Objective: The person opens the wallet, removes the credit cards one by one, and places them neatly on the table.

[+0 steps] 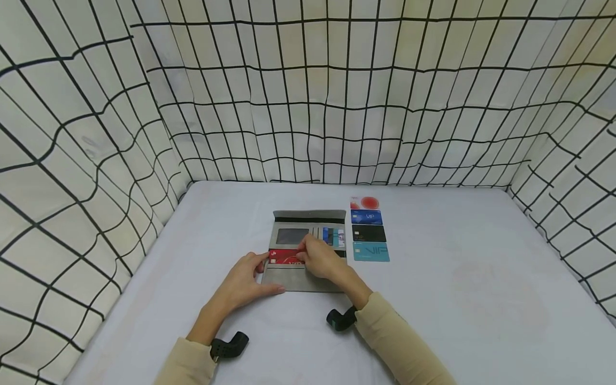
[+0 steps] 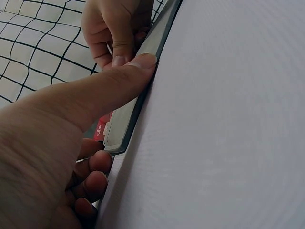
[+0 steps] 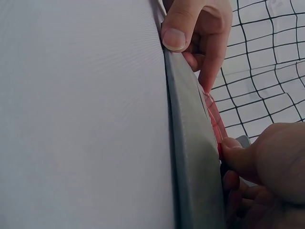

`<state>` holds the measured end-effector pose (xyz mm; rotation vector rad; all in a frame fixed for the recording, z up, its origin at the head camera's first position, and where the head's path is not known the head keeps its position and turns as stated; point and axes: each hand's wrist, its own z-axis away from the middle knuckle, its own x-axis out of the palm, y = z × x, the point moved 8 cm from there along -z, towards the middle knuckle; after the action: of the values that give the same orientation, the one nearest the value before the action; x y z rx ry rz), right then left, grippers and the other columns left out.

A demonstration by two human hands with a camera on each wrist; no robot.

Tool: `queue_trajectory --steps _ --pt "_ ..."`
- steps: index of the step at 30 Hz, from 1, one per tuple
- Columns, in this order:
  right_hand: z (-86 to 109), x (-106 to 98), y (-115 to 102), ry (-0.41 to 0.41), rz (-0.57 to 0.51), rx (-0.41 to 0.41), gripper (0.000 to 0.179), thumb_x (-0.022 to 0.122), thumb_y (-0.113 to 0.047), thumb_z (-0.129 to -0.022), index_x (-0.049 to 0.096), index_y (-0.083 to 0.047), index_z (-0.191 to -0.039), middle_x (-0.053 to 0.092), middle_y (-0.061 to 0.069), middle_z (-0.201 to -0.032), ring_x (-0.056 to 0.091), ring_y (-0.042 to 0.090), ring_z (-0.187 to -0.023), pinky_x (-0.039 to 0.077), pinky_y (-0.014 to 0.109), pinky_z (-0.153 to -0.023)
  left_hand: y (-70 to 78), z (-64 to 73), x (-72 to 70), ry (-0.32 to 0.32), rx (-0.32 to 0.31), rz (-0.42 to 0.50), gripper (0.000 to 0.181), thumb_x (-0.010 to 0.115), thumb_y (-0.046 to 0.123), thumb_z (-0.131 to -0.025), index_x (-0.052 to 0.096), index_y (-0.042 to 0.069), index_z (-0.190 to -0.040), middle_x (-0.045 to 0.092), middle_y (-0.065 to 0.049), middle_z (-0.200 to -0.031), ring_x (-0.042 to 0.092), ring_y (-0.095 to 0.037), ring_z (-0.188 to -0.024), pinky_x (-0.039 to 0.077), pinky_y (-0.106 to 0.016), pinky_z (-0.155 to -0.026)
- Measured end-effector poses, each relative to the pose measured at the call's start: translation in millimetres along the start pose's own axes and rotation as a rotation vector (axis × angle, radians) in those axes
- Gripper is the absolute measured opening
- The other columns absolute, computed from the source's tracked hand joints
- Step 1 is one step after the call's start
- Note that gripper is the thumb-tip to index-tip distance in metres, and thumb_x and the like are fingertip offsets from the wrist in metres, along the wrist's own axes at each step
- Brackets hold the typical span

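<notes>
A grey wallet lies unfolded on the white table, its flap to the back. A red card lies across its middle, partly covered by my right hand. That hand pinches the red card between thumb and fingers, as the right wrist view also shows. My left hand holds the wallet at its near left corner, thumb on the front edge and curled fingers at the left side. The wallet carries a dark clear window and several small blue and white cards in its upper right part.
Right of the wallet, a column of cards lies on the table: a white card with red circles, a blue card, a black card and a light-blue card. Black netting over white cloth surrounds the back and sides.
</notes>
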<state>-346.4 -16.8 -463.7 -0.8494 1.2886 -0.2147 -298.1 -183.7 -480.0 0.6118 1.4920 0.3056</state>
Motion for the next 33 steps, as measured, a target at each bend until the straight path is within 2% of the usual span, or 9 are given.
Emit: queue_trajectory --steps 5,12,15,24,33 --pt "-0.1 -0.9 -0.8 0.012 0.009 -0.004 0.014 0.06 -0.017 -0.101 0.06 -0.008 -0.112 0.066 0.005 -0.099 0.056 0.016 -0.082 0.05 0.03 -0.076 -0.9 0.0 0.0 -0.002 -0.006 0.001 0.097 0.085 0.059 -0.069 0.055 0.002 -0.141 0.051 -0.001 -0.094 0.044 -0.014 -0.087 0.038 -0.03 -0.074" --pt "0.2 -2.5 2.2 -0.051 -0.037 -0.018 0.025 0.065 -0.018 -0.098 0.061 -0.005 -0.119 0.057 0.003 -0.083 0.05 0.014 -0.072 0.04 0.025 -0.062 0.4 1.2 -0.5 -0.001 -0.005 -0.002 0.097 0.085 0.059 -0.069 0.055 0.001 -0.141 0.05 0.0 -0.093 0.044 -0.014 -0.087 0.038 -0.03 -0.074" --pt "-0.2 -3.6 3.1 -0.045 -0.039 -0.022 0.028 0.067 -0.018 -0.097 0.062 -0.004 -0.12 0.054 0.002 -0.081 0.048 0.013 -0.071 0.037 0.023 -0.061 0.6 1.3 -0.8 0.004 -0.005 -0.009 0.096 0.085 0.059 -0.069 0.055 0.002 -0.141 0.05 0.0 -0.093 0.044 -0.014 -0.088 0.038 -0.031 -0.075" --pt "-0.3 -3.8 4.8 0.028 -0.029 0.015 0.022 0.064 -0.018 -0.099 0.063 -0.005 -0.117 0.062 0.003 -0.091 0.052 0.015 -0.078 0.043 0.025 -0.066 0.5 1.2 -0.1 -0.005 -0.011 -0.001 0.098 0.085 0.059 -0.069 0.054 0.002 -0.142 0.049 -0.001 -0.093 0.043 -0.014 -0.086 0.037 -0.03 -0.073" --pt "0.2 -4.2 6.5 0.055 -0.107 0.045 0.024 0.063 -0.017 -0.099 0.061 -0.004 -0.119 0.064 0.008 -0.094 0.055 0.017 -0.079 0.047 0.025 -0.066 -0.7 2.0 0.8 -0.01 -0.026 -0.004 0.097 0.085 0.058 -0.069 0.053 0.004 -0.143 0.049 0.0 -0.092 0.043 -0.014 -0.085 0.037 -0.028 -0.07"
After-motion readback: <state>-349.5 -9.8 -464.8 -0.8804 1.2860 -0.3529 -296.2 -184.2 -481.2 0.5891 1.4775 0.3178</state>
